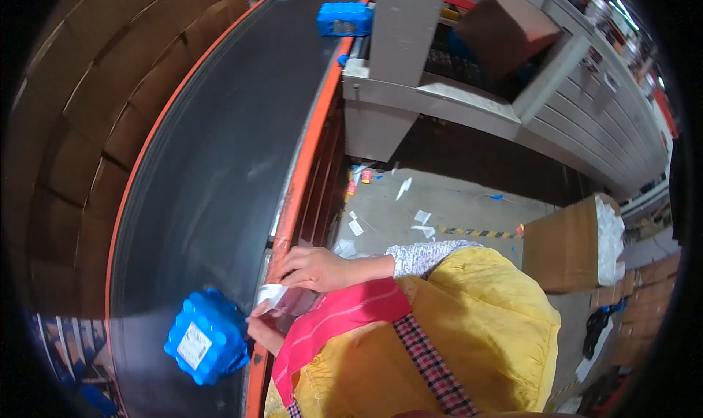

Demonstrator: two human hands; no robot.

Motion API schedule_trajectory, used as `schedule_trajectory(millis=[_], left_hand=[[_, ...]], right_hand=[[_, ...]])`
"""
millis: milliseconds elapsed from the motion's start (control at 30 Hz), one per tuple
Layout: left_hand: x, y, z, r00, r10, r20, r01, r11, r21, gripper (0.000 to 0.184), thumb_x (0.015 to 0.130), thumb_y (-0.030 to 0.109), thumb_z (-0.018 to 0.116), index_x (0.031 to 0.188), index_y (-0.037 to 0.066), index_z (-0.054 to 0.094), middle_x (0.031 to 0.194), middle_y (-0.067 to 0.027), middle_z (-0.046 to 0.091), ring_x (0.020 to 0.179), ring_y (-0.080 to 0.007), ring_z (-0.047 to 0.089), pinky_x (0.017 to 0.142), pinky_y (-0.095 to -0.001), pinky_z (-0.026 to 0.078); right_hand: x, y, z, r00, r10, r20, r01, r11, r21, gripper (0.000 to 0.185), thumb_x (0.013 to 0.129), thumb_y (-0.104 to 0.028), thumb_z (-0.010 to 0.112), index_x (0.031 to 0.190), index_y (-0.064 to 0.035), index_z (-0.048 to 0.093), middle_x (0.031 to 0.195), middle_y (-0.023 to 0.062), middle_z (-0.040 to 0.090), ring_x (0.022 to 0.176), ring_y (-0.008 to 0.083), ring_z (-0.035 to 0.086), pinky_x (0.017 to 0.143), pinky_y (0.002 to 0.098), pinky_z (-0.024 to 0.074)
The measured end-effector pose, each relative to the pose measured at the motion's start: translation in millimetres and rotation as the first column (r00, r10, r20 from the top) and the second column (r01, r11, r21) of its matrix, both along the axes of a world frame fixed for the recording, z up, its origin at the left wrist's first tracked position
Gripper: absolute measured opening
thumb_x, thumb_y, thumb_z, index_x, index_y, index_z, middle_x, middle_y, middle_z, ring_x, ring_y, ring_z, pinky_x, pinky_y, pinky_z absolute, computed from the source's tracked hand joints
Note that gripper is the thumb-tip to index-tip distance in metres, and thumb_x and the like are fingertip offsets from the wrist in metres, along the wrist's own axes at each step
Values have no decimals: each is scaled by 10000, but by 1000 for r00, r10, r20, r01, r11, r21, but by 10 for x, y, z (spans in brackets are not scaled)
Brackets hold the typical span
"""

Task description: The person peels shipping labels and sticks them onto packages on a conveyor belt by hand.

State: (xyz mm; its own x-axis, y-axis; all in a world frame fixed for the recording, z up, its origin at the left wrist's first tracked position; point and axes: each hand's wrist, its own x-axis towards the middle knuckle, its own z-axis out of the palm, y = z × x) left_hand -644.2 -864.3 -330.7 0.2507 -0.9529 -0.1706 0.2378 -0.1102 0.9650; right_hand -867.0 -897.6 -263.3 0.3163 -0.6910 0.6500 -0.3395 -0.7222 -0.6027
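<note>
Head view: the sheet (272,296), pale and partly see-through, sits over the belt's near edge, between the person's hands. The right hand (313,269) has its fingers curled in at the upper end, and the left hand (265,334) appears to pinch the lower end; holding it by both ends probably keeps it flat. Any print on it is too blurred to read.

Just beside the left hand, the near pack (220,317) rests on the belt (220,162), wrapped in blue and within easy reach. Its white label (194,345) faces up toward the camera, with rows of fine print too small to make out; no brand is legible. The orange rail (299,184) borders the belt, likely to stop goods slipping off.

Farther along, the far pack (344,19), also blue, stands by the grey machine (399,37). Stacked boxes (95,125) wall the opposite side. Paper scraps (356,228) litter the floor, near a carton (560,249) with white lining showing at its opening, perhaps for waste.
</note>
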Motion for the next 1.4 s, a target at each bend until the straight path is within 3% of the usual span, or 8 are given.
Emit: schedule_trajectory(millis=[233,300,367,433,567,667,1067,1400], left_hand=[[462,-254,-217,985,150,-84,-145,988,58,341,895,132,578,1184,-41,524,1105,-172,590,994,-262,564,869,-356,441],[798,-433,-554,992,47,121,-43,998,-40,399,905,124,561,1259,-44,479,1160,-182,572,1016,-274,551,888,-367,430],[896,-551,-610,987,55,150,-56,998,2,617,862,112,613,1414,168,344,759,-42,545,562,-115,402,507,-266,336],[599,-660,-460,980,189,59,-190,982,1,657,870,132,614,1440,225,301,727,-40,532,609,-134,474,520,-314,380],[752,-983,-729,848,-205,490,239,971,-7,533,903,112,570,1400,118,378,1065,-139,595,928,-181,558,765,-354,456],[-174,-440,330,871,-237,431,298,951,-78,372,934,80,512,1291,-21,488,1259,-172,536,1163,-199,489,978,-317,370],[-409,-294,323,750,-598,284,611,790,48,515,871,-36,510,1372,16,399,1306,-116,487,1019,-174,523,858,-273,424],[-448,-13,347,786,-536,309,545,836,65,458,834,-26,520,1289,-51,476,1182,-125,554,984,-154,527,865,-270,412]], right_hand=[[-608,311,344,804,-499,322,438,865,246,147,852,-50,583,969,-2,658,869,110,641,812,241,616,706,307,482],[-795,390,353,702,-615,360,539,788,297,159,871,-67,566,987,9,643,857,115,632,778,223,618,688,300,480],[-869,501,347,629,-693,353,615,721,319,169,878,-82,564,1002,5,639,861,117,632,770,212,620,700,289,476],[-899,616,323,582,-728,363,624,686,374,177,885,-94,558,1008,5,637,855,115,635,771,206,618,712,287,472],[-1011,778,266,532,-785,318,703,618,351,191,897,-115,545,1015,8,633,857,115,641,770,202,616,728,288,467],[-1084,865,250,522,-808,271,733,588,342,187,876,-87,536,995,19,634,913,137,654,862,245,636,740,317,489],[-1155,961,281,476,-827,299,711,562,423,197,866,-77,530,1005,24,626,919,148,655,871,247,637,755,319,489],[-1120,827,218,458,-872,175,736,482,476,216,846,-68,555,1041,-18,634,895,151,666,825,248,645,730,320,497]])
